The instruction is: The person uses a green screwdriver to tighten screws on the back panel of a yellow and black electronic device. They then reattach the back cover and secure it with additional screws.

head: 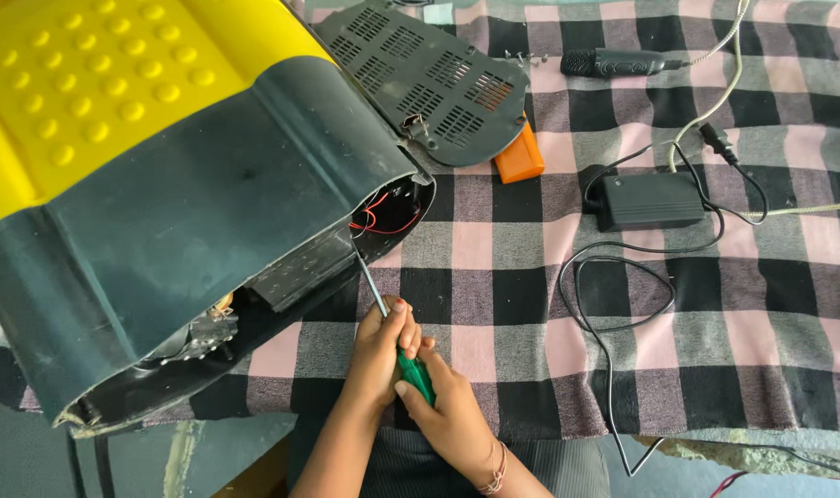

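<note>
A large machine with a yellow top and dark grey casing (189,203) lies on its side on a checked cloth. Its open underside shows red and black wires (378,217). A green-handled screwdriver (415,373) points its thin shaft (369,281) into that opening. My left hand (383,350) wraps the upper handle near the shaft. My right hand (447,410) grips the lower handle from below; a thin bracelet sits on its wrist.
A detached dark vented cover panel (429,78) lies behind the machine, an orange block (518,159) beside it. A black power adapter (650,200) with looping cable (613,295), a black pen-like tool (618,63) and a pale cord (724,92) lie on the right.
</note>
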